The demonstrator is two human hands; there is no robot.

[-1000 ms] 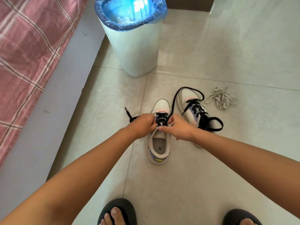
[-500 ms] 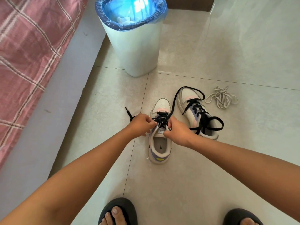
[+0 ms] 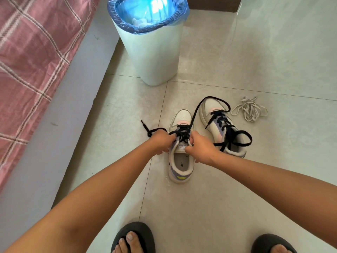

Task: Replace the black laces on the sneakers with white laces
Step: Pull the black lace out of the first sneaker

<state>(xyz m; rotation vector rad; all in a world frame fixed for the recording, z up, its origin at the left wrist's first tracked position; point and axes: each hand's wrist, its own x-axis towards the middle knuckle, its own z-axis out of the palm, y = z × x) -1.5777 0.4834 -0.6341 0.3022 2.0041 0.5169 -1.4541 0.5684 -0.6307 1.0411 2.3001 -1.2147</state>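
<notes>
Pale glossy floor tiles [image 3: 237,189] carry two white low-top sneakers side by side, the near white sneaker [image 3: 180,161] between the arms. Both hands work at its tongue: the left hand [image 3: 160,141] and the right hand [image 3: 199,149] each pinch the flat black lace [image 3: 182,133], which is soft, light and limp. It probably slides best when taken close to an eyelet. A loose bundle of white laces [image 3: 249,110] lies well apart, beyond the second white sneaker [image 3: 218,125].
</notes>
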